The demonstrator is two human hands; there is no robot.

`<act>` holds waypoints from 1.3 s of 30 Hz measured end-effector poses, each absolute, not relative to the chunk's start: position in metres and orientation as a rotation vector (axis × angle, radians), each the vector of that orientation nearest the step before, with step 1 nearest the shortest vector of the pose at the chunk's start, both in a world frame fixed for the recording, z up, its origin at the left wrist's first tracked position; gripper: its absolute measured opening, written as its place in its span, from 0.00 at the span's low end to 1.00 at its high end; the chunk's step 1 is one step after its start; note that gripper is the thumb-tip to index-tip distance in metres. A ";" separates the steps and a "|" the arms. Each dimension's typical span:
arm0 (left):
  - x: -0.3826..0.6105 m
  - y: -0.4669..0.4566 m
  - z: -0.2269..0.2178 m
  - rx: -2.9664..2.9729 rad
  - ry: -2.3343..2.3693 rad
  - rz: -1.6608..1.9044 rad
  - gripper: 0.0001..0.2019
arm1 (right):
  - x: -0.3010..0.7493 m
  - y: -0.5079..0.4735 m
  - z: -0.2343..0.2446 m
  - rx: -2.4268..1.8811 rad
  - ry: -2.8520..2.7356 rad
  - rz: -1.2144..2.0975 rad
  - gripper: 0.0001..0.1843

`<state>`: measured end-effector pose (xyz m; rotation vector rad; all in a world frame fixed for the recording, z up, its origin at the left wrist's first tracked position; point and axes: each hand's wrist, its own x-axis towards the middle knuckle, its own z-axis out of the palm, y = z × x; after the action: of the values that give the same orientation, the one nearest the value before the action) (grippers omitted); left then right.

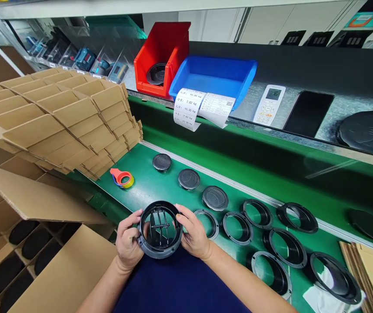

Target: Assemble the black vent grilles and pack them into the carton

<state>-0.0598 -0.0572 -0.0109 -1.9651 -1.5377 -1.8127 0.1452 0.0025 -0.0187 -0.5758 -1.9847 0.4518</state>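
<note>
My left hand and my right hand grip the sides of a round black plastic air vent housing, held up over the green conveyor belt. Thin louvre slats show inside its ring. Nearest my right hand lies a black ring housing. Several more open ring housings lie to the right on the belt. Farther up the belt is a row of several domed black vent covers.
An orange tape dispenser sits on the belt. At the left are stacked cardboard dividers and a divided carton holding black parts. A red bin, blue tray, printed slips, and a remote control stand beyond.
</note>
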 end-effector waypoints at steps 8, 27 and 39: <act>-0.066 -0.077 0.007 -2.470 -2.205 -1.705 0.39 | 0.143 0.001 -0.019 -0.960 -1.649 1.626 0.37; -0.099 -0.152 0.005 -1.032 -3.067 -2.168 0.42 | 0.056 -0.033 -0.013 -0.704 -1.633 2.432 0.44; -0.293 -0.242 -0.034 -0.841 -2.616 -2.967 0.34 | -0.109 -0.125 -0.027 -1.037 -1.861 2.259 0.49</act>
<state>-0.2926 -0.2417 -0.0336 -0.8408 -2.6165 -2.9667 -0.1088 -0.1247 -0.0274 -1.0369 -1.8609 2.2594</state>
